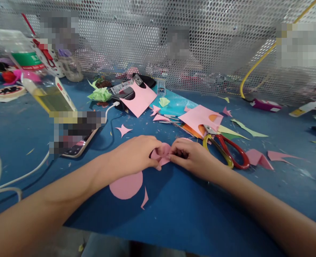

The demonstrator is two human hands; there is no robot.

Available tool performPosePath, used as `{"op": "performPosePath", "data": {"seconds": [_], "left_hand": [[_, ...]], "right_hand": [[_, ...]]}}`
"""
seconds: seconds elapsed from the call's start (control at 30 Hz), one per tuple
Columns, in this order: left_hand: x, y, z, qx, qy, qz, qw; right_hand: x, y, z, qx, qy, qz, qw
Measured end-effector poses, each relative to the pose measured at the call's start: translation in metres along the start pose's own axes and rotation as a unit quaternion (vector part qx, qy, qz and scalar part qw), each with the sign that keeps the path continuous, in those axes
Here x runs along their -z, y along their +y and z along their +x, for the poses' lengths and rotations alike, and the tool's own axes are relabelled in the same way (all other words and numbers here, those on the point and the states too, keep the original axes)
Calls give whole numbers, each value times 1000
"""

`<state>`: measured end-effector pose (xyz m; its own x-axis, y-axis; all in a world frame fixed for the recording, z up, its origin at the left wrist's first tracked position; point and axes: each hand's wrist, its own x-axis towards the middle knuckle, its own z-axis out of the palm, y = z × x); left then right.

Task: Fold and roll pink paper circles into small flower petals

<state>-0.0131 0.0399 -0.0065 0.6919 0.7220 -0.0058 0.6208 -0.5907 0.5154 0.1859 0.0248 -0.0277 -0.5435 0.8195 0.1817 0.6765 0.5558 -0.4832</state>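
Pink paper circle (126,185) at left is cut out but lies flat and unfolded on the worktop (174,217), below the notched pink sheet (140,101). Left hand (139,152) has its fingers closed on the near-center folded pink piece (162,154), and right hand (194,155) pinches its right edge, fingertips nearly together; folding looks partway, exact shape hidden by the fingers. To the right, scissors (220,138) sit unheld against a second notched sheet (197,119), so cutting looks done for these pieces; total count, can't tell.
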Motion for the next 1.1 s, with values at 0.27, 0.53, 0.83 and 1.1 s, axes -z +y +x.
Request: {"op": "performPosePath", "data": {"seconds": [0.27, 0.53, 0.83, 1.1], "left_hand": [[3, 3, 1, 6, -46, 6, 999], [4, 1, 2, -7, -60, 13, 998], [5, 3, 1, -3, -59, 46, 997], [2, 19, -9, -75, 53, 210, 973]], "right_hand": [[-5, -1, 0, -17, 23, -20, 999], [-8, -3, 1, -31, 39, -22, 999], [-7, -5, 0, -50, 32, -9, 998], [-9, -3, 0, -42, 41, -4, 998]]}}
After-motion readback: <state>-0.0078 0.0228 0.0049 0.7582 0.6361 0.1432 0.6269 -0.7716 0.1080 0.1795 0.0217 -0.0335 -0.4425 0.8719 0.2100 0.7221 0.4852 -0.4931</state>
